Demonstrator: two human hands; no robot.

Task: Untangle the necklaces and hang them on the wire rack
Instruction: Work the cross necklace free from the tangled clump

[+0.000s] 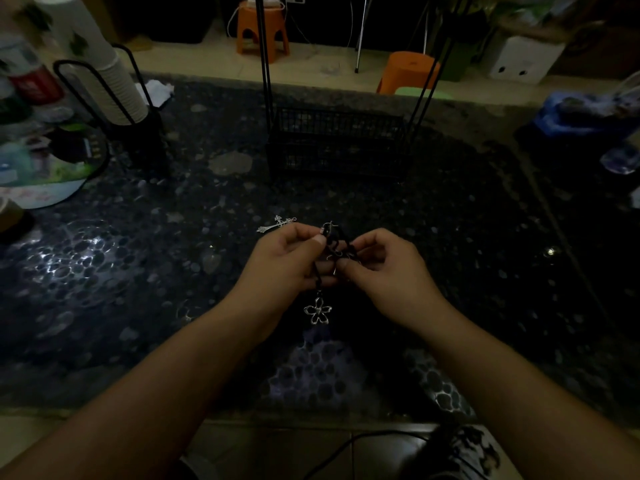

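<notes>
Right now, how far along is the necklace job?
Done: nothing hangs on the wire rack. In hand: left hand and right hand pinch the tangled black cords; the flower pendant dangles below, the cross pendant pokes out behind. Left: finish untangling, then hang every necklace.

The tabletop [145,258] is dark, near black, with a grey pebble pattern. The wire rack [337,147] is black. The tangled cords [337,244] are black; the flower pendant [317,310] and the cross pendant [277,224] are silver. Two stools [262,27] behind are orange. The stacked cups [114,81] are white.
</notes>
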